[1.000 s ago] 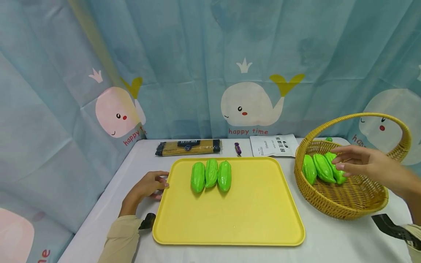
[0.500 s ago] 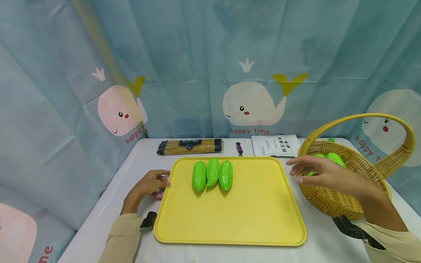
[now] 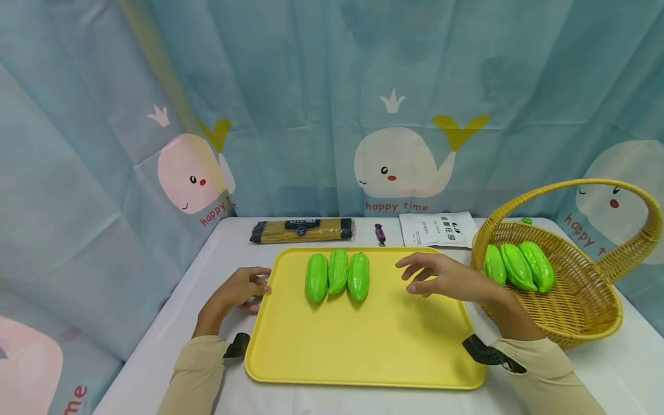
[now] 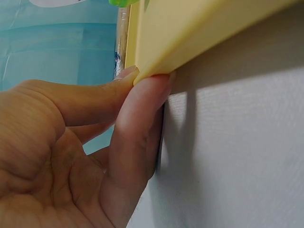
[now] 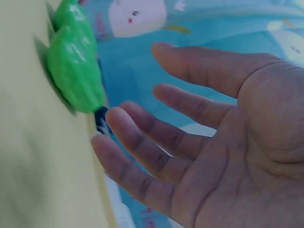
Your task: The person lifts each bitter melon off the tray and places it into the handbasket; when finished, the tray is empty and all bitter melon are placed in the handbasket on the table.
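My left hand (image 3: 242, 290) is at the left edge of a yellow tray (image 3: 363, 351). In the left wrist view its thumb and fingers pinch the tray's rim (image 4: 185, 47). Three glossy bright green, long ridged vegetables, like toy bitter gourds (image 3: 338, 272), lie side by side toward the back of the tray. Over the tray's right part hovers my right hand (image 3: 448, 276), holding nothing, its fingers spread and loosely bent. In the right wrist view the green vegetables (image 5: 76, 66) lie beyond its fingertips.
To the right stands a yellow wicker basket (image 3: 581, 331) with a tall arched handle and three more green vegetables (image 3: 519, 266) inside. Behind the tray lie a pack of noodles (image 3: 306, 230), a purple-wrapped candy (image 3: 380, 234) and a white pouch (image 3: 438, 229). A whale-print curtain (image 3: 290, 167) hangs behind.
My right hand has moved left from above the basket to over the right part of the tray. The left hand keeps its place on the rim; the vegetables lie as before.
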A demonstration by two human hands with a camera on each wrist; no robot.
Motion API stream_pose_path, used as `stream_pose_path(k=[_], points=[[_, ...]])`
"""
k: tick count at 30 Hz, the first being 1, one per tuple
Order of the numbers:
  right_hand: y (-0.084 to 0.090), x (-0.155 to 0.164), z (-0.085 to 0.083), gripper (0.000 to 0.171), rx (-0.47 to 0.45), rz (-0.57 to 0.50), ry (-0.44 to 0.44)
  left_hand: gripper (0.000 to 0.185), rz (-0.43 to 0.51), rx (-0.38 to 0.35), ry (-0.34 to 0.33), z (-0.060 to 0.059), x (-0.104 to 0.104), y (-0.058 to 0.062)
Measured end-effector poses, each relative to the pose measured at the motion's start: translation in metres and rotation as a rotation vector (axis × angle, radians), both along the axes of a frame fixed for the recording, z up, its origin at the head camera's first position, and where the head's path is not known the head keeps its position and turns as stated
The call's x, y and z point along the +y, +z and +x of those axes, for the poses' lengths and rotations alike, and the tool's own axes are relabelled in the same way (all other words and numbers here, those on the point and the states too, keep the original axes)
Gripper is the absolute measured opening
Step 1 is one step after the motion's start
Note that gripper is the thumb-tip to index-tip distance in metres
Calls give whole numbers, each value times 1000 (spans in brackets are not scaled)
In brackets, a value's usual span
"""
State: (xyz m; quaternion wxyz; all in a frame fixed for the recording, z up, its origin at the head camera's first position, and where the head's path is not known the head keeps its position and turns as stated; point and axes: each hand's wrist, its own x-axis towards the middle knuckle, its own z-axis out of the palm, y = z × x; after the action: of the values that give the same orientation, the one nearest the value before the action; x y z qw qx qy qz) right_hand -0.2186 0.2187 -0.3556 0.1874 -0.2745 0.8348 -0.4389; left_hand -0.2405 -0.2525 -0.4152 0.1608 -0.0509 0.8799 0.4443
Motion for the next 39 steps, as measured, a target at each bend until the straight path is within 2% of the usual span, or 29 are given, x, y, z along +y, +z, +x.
stream_pose_path(k=[7,12,20,25,31,39], points=[[-17,-28,-13,54,-79,-3,-54,56,3,-2,1,0,-1,0],[-28,-44,-19,57,-146,-43,-89,56,1,14,-17,-1,-2,0],[-42,-63,-21,59,-202,-109,-146,56,-2,31,-35,-2,-2,-2],[-51,-72,-21,65,-189,-106,-130,55,3,34,-43,-3,-1,-3],[-59,-79,-22,71,-88,-80,-67,56,-7,19,-30,-2,0,-1],[-55,-84,-16,58,-10,-48,-107,57,5,15,-33,-1,-1,0]])
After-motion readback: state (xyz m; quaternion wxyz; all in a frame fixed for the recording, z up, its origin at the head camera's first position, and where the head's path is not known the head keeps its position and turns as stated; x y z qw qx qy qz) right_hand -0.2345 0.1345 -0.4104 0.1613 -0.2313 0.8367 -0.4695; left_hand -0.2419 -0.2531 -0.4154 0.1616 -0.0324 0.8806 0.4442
